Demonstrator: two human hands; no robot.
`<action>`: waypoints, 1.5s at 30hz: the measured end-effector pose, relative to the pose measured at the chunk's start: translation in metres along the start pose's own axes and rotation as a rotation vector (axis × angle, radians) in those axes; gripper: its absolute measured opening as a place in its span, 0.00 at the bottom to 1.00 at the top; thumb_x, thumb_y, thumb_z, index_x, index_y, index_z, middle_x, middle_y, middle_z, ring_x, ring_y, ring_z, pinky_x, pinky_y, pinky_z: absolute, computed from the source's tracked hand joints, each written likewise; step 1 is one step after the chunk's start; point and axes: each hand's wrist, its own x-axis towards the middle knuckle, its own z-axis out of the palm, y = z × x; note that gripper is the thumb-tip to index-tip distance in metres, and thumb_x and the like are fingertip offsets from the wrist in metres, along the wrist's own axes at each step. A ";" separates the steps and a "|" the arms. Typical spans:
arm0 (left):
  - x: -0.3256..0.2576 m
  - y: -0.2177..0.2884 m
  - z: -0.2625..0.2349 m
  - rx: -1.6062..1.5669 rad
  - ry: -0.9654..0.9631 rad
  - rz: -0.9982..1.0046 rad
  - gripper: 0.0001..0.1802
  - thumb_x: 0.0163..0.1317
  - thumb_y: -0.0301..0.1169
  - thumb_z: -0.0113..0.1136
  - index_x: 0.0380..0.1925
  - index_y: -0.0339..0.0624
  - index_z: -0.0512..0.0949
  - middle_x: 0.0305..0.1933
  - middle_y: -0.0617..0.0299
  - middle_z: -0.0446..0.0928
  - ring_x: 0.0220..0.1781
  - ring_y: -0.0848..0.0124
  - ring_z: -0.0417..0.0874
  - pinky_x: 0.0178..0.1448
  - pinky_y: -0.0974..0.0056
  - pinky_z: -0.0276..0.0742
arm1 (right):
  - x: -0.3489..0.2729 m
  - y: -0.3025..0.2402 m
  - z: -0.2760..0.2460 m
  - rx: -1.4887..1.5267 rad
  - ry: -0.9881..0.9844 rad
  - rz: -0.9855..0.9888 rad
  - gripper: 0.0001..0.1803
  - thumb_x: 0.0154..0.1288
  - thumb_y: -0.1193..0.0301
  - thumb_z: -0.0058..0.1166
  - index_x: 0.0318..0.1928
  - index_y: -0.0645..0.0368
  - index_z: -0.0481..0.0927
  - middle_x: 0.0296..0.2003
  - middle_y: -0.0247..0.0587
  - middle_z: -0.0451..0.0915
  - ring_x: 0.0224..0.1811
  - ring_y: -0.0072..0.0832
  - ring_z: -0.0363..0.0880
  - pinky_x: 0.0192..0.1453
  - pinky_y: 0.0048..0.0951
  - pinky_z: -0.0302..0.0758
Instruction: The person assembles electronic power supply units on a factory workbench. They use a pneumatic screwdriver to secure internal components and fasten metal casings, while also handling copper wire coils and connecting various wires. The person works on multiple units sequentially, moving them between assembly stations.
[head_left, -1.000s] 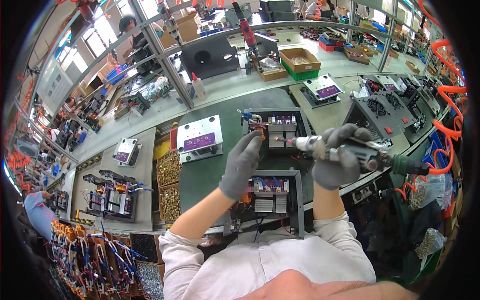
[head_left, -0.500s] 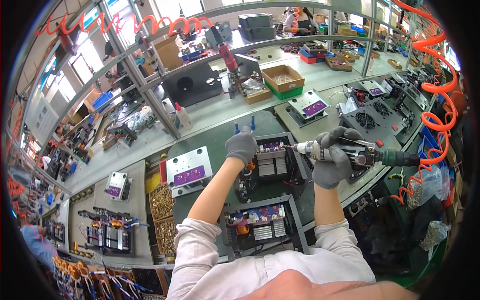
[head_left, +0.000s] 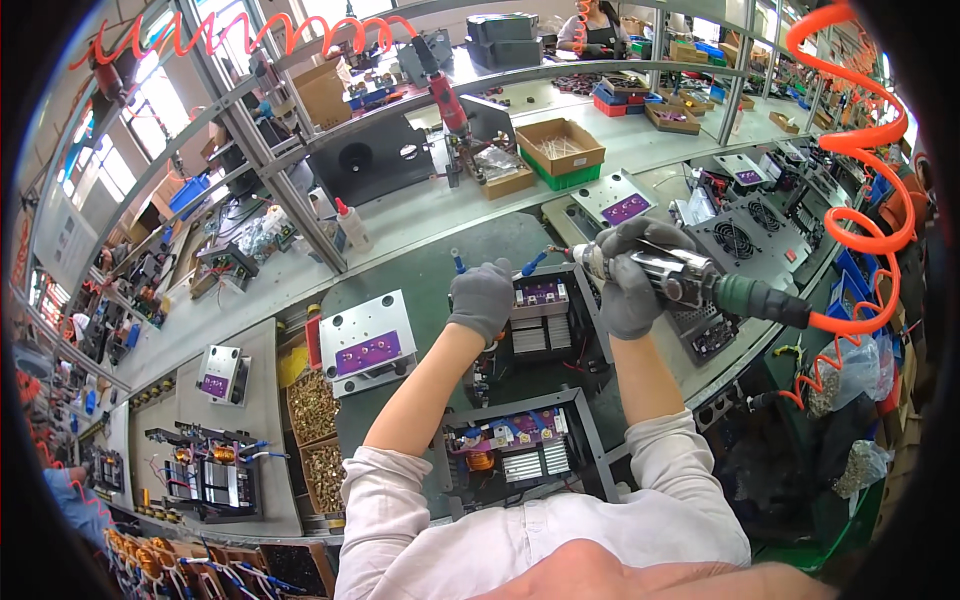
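Note:
My right hand [head_left: 628,298], in a grey glove, is wrapped round a silver and black air screwdriver [head_left: 685,280]. Its tip points left and meets the end of a short blue-sleeved cable [head_left: 534,264]. My left hand [head_left: 482,298], also gloved, is closed at the other end of that cable. A second blue cable end [head_left: 458,261] sticks up beside the left fingers. Below both hands lies an open black-framed unit [head_left: 541,325] with a purple circuit board and silver heat sink fins. Nearer to me is a similar unit [head_left: 520,445] with blue cables and a copper coil.
Left of my arm sits a silver plate with a purple board [head_left: 367,348], beside bins of brass fasteners [head_left: 313,408]. An orange coiled air hose [head_left: 868,228] runs to the screwdriver. A red hanging screwdriver [head_left: 448,105] and a metal post [head_left: 305,215] stand beyond. Another person [head_left: 597,35] works at the back.
The screwdriver has lifted off the far unit's board, moving up and slightly left. A blue cable end now tilts right to meet its tip. The view has shifted slightly.

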 end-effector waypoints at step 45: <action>-0.013 -0.041 -0.014 -0.693 -0.135 0.229 0.22 0.62 0.51 0.55 0.22 0.48 0.83 0.27 0.62 0.79 0.32 0.61 0.81 0.35 0.59 0.75 | -0.033 0.032 -0.025 -0.069 -0.052 0.260 0.24 0.51 0.83 0.56 0.51 0.59 0.71 0.43 0.46 0.78 0.34 0.29 0.80 0.39 0.35 0.79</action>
